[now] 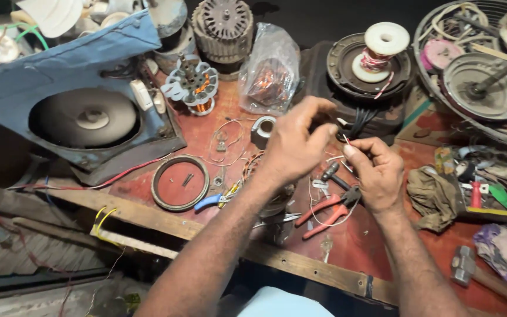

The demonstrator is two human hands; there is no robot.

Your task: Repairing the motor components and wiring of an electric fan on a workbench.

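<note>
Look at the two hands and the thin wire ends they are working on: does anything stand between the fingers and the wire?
Nothing visible does. The left hand and right hand both meet the thin wire ends directly above the red bench; the red-handled pliers lie below, clear of them.

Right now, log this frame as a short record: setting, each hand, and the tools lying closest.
setting: cluttered red workbench with motor parts
left hand: pinching thin wires above the bench
right hand: fingertips on the same wire ends
nearest tools: red-handled pliers under the hands, blue-handled pliers to the left
other: thread spool, hammer, copper coil
</note>
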